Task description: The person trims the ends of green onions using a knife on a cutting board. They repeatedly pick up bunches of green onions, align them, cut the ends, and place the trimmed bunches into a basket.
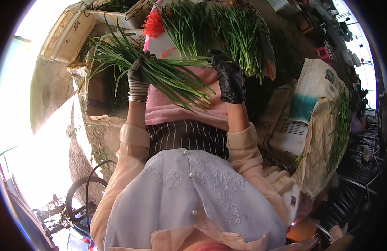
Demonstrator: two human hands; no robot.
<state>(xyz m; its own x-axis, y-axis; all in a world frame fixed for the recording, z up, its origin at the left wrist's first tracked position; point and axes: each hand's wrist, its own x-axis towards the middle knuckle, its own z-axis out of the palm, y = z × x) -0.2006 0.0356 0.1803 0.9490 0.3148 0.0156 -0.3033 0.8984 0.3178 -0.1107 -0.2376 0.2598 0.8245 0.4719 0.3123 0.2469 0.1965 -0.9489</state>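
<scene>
A loose bunch of long green leafy stalks, like garlic chives [174,78], is held in my left hand [139,69], which wears a striped knit glove. The stalk ends point down and right over a pink towel [168,108] on the lap. My right hand [227,77], in a black glove, pinches the ends of a few stalks that stretch across from the bunch. Beyond the hands, piles of the same greens [240,40] lie on a low surface. Beside them, at their left, is a cluster of red ties [154,25].
White plastic crates [66,36] stand at the upper left, and an open crate [105,120] is close on the left. At the right are a woven sack [319,135] with greens and a white crate [289,135]. A bicycle wheel [71,194] shows at the lower left.
</scene>
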